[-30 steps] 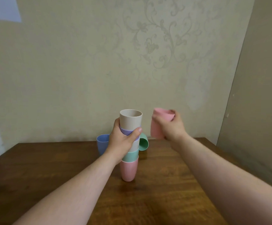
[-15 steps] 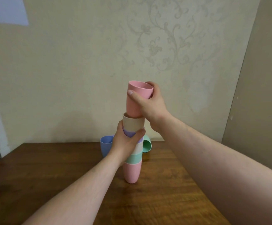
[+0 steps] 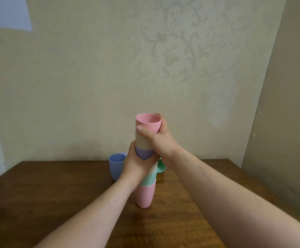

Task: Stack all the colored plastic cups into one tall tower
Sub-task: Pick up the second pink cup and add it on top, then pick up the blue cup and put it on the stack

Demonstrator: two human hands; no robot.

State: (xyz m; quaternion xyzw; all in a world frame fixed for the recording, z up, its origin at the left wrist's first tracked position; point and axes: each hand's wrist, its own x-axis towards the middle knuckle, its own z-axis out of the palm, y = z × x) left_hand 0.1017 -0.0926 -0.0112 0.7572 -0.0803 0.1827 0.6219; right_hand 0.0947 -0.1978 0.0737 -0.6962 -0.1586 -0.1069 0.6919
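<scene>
A tower of nested cups stands on the wooden table [image 3: 56, 197]: a pink bottom cup [image 3: 144, 196], then mint, white, purple [image 3: 143, 153] and beige [image 3: 141, 141] cups. A pink top cup [image 3: 148, 122] sits pushed into the beige one. My right hand [image 3: 159, 138] grips that top pink cup from the right. The tower's middle is held by my left hand [image 3: 136, 163], wrapped around it at the purple cup. Left of the tower a blue cup [image 3: 116, 165] stands upright, with a bit of a purple cup behind it. A green cup [image 3: 161, 166] lies on its side behind the tower.
The table meets a patterned wall at the back. A plain panel [image 3: 288, 122] closes the right side next to the table's right edge. A white door frame shows at the far left.
My right hand carried the pink cup from the right of the tower to above it, then lowered it into the beige cup. My left hand kept its hold on the tower.
</scene>
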